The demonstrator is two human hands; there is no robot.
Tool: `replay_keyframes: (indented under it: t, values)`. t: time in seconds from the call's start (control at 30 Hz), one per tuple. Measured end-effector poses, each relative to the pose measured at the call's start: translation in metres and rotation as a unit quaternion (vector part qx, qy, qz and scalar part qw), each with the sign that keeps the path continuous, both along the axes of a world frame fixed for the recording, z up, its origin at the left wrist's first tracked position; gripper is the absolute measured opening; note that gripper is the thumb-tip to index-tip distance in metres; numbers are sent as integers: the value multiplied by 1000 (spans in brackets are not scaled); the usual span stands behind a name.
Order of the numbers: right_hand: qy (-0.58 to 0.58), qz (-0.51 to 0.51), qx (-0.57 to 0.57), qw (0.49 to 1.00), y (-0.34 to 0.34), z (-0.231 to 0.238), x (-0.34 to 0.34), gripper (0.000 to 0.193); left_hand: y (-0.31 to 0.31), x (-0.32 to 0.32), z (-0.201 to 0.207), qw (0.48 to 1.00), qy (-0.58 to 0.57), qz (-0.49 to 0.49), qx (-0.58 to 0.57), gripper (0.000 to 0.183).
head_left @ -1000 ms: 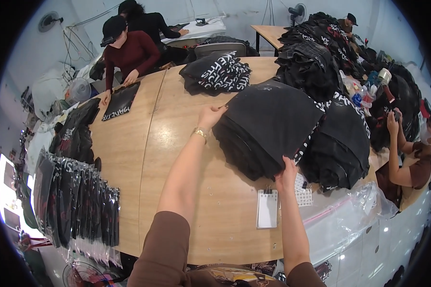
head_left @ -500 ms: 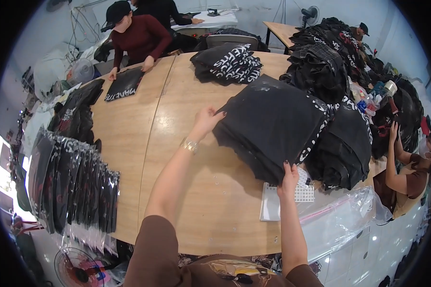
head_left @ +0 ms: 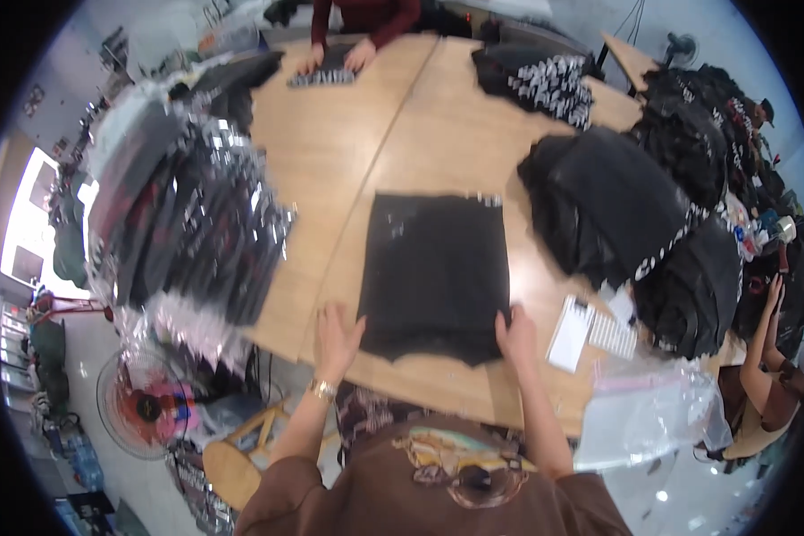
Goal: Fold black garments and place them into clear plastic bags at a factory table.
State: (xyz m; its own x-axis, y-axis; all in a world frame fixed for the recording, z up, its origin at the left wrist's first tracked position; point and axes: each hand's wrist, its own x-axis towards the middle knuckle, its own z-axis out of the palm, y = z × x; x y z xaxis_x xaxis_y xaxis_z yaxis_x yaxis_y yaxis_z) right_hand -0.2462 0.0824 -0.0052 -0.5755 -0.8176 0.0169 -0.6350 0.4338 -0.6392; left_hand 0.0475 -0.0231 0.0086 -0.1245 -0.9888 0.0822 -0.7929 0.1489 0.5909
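Observation:
A folded black garment (head_left: 433, 268), squarish with small pale marks near its far edge, lies flat on the table before me. At its lower left edge is my left hand (head_left: 338, 341), thumb by the cloth and fingers spread apart on the table side. Along the lower right edge, my right hand (head_left: 518, 339) has its thumb over the cloth and fingers curled at the side. To the right stands a pile of folded black garments (head_left: 603, 196) with white print along one edge. Some finger detail is blurred.
Bagged black garments (head_left: 205, 214) stand in a row at left. A spiral notepad (head_left: 570, 335) and clear plastic bags (head_left: 648, 411) lie at right. Across the table (head_left: 317, 188) a co-worker's hands (head_left: 335, 58) press a garment. Another person (head_left: 768, 384) works at far right. A fan (head_left: 143, 406) stands lower left.
My hands have left the large pile at right and come down to the near table edge, where a single folded garment now lies between them. The view has swung left and down.

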Motion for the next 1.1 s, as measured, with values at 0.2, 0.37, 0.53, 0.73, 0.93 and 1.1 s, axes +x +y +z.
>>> replay_keyframes:
  t: [0.2,0.37,0.53,0.73,0.93,1.1]
  values:
    - [171,131,-82,973,-3,43,21,49,16,-36,47,942,3,-321,-99,42]
    - [221,391,-85,889,-7,36,45,55,-1,-41,14,885,-77,-446,-109,23]
    - [141,365,-32,919,-35,29,35,38,-25,-65,27,933,-20,-356,49,9]
    - [-28,292,97,951,-108,30,17,28,-75,-70,6,949,44,-297,94,21]
    - [-133,337,171,916,-130,11,-3,31,-85,-82,13,924,-71,-360,109,56]
    - [-130,338,210,908,-130,25,-2,45,-122,-94,15,866,-39,-402,295,41]
